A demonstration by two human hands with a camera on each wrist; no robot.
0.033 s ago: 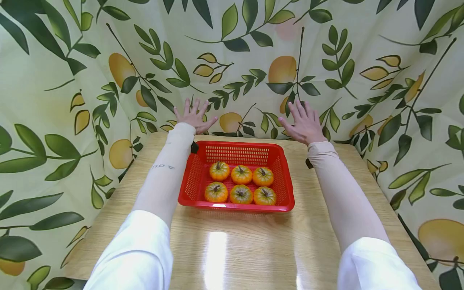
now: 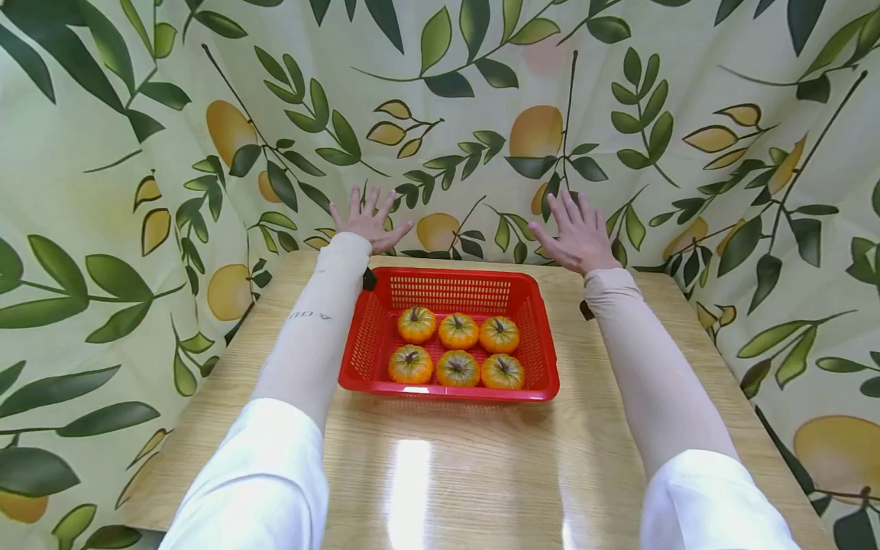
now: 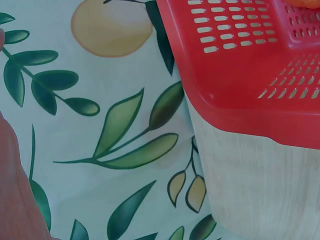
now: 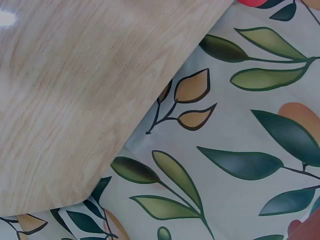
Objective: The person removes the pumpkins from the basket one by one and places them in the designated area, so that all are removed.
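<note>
Near the far edge of the pale wooden bench (image 2: 495,473), bordered by cream leaf-printed cloth (image 2: 454,114), a red rectangular plastic basket (image 2: 481,395) with six ribbed orange pumpkins (image 2: 457,368) is placed, while left hand (image 2: 368,224) and right hand (image 2: 579,237) are held empty, fingers widely spread.

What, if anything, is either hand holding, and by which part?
Nothing. Left hand and right hand are spread and empty; six round orange pumpkins sit in the red perforated plastic basket.

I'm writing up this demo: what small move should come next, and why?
Perhaps bring the right hand over the red plastic basket: it and the left hand are spread open, holding nothing, and six small pumpkins sit uncovered inside.
</note>
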